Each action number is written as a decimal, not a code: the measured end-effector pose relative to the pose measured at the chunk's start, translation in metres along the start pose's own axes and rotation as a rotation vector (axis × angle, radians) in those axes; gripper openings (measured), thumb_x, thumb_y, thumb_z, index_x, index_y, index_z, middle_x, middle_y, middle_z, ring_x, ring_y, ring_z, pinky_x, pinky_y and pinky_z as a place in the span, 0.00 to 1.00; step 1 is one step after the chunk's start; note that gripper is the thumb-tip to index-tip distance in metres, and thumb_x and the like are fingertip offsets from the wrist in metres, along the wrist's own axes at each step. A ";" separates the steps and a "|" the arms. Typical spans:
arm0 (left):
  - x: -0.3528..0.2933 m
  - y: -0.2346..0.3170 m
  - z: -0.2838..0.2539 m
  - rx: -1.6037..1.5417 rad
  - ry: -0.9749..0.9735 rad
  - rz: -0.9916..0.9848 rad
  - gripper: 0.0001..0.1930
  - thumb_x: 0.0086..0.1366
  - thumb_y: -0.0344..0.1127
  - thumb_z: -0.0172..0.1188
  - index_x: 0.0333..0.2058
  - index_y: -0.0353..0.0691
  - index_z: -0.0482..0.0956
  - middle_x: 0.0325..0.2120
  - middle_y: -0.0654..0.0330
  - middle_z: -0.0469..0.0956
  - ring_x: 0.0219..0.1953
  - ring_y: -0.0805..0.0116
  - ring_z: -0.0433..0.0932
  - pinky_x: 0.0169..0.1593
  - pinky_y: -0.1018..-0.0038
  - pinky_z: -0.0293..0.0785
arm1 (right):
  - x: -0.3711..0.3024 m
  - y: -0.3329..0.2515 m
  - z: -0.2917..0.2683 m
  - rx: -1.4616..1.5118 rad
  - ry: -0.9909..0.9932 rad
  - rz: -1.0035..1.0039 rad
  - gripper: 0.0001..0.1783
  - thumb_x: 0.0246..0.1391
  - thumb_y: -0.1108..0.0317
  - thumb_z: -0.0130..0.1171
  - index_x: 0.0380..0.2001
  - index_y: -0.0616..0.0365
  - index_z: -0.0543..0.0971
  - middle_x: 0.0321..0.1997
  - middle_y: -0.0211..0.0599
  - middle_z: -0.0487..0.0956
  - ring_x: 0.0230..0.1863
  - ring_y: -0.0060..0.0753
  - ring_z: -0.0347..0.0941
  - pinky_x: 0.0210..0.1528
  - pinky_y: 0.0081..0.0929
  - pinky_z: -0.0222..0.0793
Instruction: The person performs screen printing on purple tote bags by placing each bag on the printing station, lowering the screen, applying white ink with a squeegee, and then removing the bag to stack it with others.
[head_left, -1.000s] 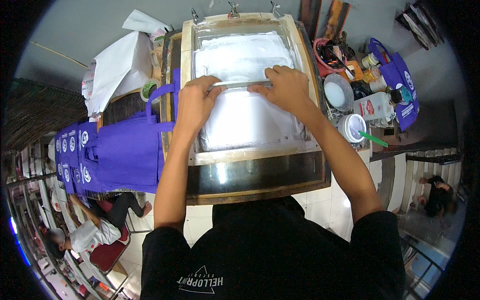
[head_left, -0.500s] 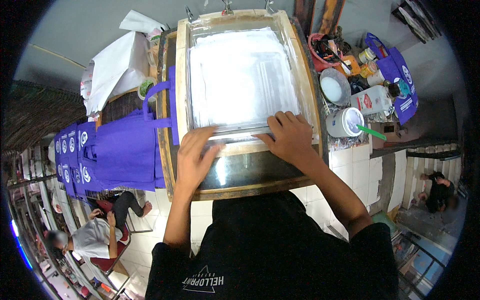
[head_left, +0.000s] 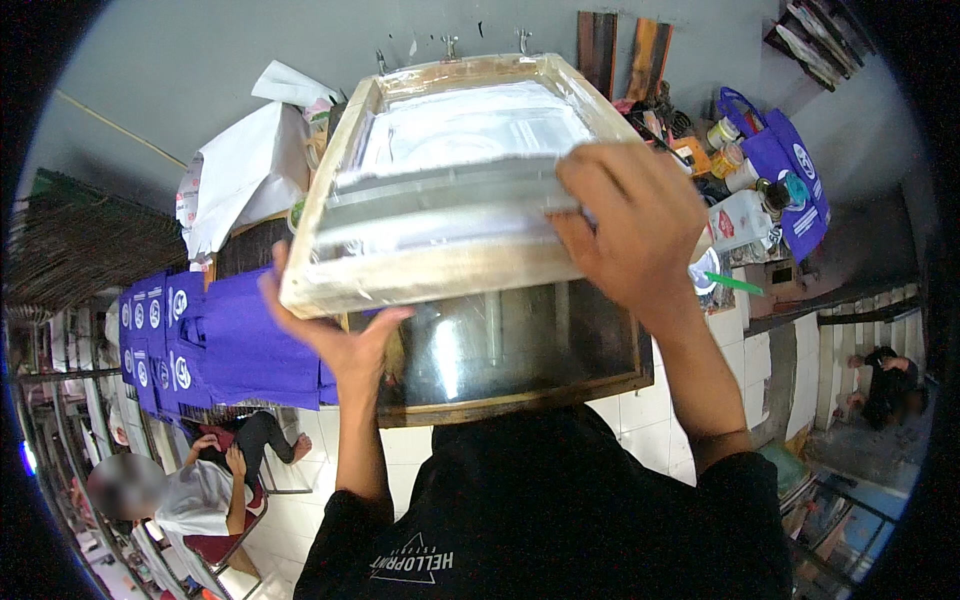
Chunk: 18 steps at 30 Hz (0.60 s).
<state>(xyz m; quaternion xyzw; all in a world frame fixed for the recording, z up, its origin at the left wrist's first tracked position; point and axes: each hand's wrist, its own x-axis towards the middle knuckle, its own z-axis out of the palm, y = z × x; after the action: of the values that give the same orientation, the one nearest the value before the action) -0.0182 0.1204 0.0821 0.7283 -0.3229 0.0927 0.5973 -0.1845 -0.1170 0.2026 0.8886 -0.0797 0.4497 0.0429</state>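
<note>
A wooden screen printing frame is raised at its near end, tilted up from the dark glossy tabletop. Its far end meets metal clamps by the wall. My left hand holds the near left corner from below, thumb stretched out under the edge. A long grey squeegee, blurred, lies across the inside of the frame. My right hand is closed on the squeegee's right end. White ink coats the mesh beyond it. The frame hides whatever lies beneath it.
Purple bags with white prints lie to the left, near a white paper-covered stack. Bottles and jars, with a green stick, crowd the right side. One person sits at lower left; another is far right.
The frame's near end has risen from the table. My left hand has moved from the squeegee down to the frame's corner. My right hand has come up with the frame, on the squeegee.
</note>
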 end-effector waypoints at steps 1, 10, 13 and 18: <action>-0.007 -0.022 0.002 0.229 -0.104 -0.070 0.73 0.41 0.44 0.86 0.74 0.40 0.36 0.71 0.37 0.53 0.73 0.45 0.54 0.75 0.49 0.44 | 0.017 0.005 0.000 -0.024 0.027 -0.025 0.13 0.44 0.55 0.69 0.27 0.48 0.77 0.30 0.29 0.75 0.32 0.37 0.75 0.34 0.38 0.68; 0.004 -0.030 0.005 0.668 -0.299 0.375 0.15 0.60 0.35 0.68 0.46 0.41 0.84 0.50 0.62 0.82 0.63 0.60 0.72 0.65 0.57 0.51 | 0.104 0.032 -0.014 -0.124 0.022 0.012 0.19 0.55 0.52 0.70 0.26 0.58 0.84 0.21 0.37 0.78 0.20 0.36 0.70 0.26 0.34 0.66; 0.002 -0.033 -0.013 0.549 -0.322 0.263 0.26 0.64 0.48 0.65 0.56 0.40 0.79 0.54 0.58 0.80 0.65 0.57 0.69 0.67 0.55 0.49 | 0.128 0.034 -0.021 -0.071 -0.153 0.254 0.19 0.54 0.52 0.69 0.27 0.60 0.85 0.19 0.43 0.78 0.20 0.41 0.71 0.26 0.38 0.65; 0.040 -0.098 -0.011 0.721 -0.196 -0.274 0.39 0.62 0.62 0.65 0.60 0.33 0.73 0.53 0.43 0.78 0.63 0.49 0.71 0.67 0.46 0.49 | 0.157 0.053 -0.006 -0.170 -0.056 0.196 0.23 0.53 0.49 0.69 0.33 0.61 0.87 0.27 0.52 0.83 0.31 0.52 0.81 0.35 0.46 0.72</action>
<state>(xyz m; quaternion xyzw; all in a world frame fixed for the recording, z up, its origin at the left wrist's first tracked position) 0.0726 0.1235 0.0265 0.9330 -0.2249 0.0497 0.2766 -0.1078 -0.1846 0.3330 0.8819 -0.2051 0.4184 0.0719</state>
